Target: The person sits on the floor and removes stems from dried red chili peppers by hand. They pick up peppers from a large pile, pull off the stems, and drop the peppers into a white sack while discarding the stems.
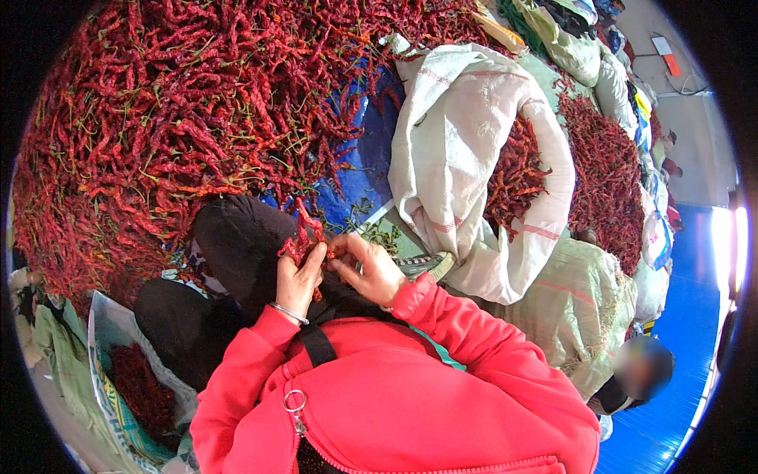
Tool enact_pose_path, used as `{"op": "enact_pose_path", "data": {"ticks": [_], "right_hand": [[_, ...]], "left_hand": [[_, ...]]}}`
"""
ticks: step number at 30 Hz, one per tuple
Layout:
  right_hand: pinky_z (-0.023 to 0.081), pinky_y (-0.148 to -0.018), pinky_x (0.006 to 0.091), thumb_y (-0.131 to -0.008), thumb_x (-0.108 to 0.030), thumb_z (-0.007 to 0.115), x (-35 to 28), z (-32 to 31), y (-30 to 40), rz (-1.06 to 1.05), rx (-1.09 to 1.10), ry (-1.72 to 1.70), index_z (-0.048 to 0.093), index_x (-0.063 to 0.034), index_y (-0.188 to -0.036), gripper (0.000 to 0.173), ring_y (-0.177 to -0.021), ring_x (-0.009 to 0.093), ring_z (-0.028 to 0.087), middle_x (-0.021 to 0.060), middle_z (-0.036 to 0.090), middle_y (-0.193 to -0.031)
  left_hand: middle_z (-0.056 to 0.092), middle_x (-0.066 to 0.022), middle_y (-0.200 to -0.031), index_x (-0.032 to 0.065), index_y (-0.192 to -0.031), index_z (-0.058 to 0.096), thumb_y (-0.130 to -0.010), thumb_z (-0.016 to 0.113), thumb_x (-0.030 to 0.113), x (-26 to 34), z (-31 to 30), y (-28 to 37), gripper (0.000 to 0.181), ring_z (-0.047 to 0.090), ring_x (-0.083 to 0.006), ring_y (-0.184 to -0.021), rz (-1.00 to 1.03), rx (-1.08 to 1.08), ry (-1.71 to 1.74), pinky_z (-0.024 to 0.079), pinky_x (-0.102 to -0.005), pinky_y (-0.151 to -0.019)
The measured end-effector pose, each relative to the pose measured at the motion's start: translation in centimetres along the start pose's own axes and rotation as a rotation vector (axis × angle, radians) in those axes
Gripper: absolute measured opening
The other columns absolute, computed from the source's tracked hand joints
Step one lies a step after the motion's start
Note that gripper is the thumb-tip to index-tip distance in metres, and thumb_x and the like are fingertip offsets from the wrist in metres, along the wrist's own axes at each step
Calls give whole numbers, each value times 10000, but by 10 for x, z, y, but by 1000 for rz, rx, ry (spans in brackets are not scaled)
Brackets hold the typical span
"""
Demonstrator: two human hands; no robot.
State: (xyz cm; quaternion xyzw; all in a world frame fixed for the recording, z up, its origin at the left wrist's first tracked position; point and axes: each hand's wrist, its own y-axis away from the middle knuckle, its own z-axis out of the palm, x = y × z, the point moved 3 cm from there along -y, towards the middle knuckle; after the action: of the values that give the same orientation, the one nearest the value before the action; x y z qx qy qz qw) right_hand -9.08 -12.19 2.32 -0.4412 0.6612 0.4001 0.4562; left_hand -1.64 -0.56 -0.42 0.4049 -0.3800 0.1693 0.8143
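In front of my lap my left hand (pixel 301 279), with a bangle on its wrist, grips a small bunch of dried red chillies (pixel 303 234). The chillies stick up past the thumb, and one tip shows below the palm. My right hand (pixel 372 269) is close against the bunch on its right side. Its thumb and fingers curl towards the end of a chilli; whether they pinch it is too small to tell. A large heap of dried red chillies (pixel 195 112) with pale green stems lies before my knees.
Right of the heap stands an open white woven sack (pixel 450 130) with chillies inside. Loose stems (pixel 379 234) lie near my shoe (pixel 438 266) and a blue sheet (pixel 373 142). Another bag of chillies (pixel 139 385) is at lower left. A person (pixel 639 370) is at far right.
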Motion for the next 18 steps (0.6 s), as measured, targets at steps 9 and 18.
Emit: {"op": "enact_pose_path", "data": {"ticks": [9, 18], "right_hand": [[477, -586, 239, -887, -67, 474, -7, 2, 10, 199, -53, -363, 491, -1, -911, 72, -641, 108, 585, 55, 589, -752], [479, -601, 354, -835, -118, 521, 9, 5, 6, 104, -51, 135, 509, -31, -883, 100, -685, 291, 600, 153, 584, -751]], "left_hand": [[535, 8, -697, 30, -859, 518, -860, 561, 135, 8, 3, 8, 113, 485, -59, -639, 231, -3, -298, 417, -237, -570], [515, -120, -694, 38, -845, 489, -777, 581, 94, 7, 5, 8, 128, 544, -289, -627, 586, -41, -793, 435, -344, -561]]}}
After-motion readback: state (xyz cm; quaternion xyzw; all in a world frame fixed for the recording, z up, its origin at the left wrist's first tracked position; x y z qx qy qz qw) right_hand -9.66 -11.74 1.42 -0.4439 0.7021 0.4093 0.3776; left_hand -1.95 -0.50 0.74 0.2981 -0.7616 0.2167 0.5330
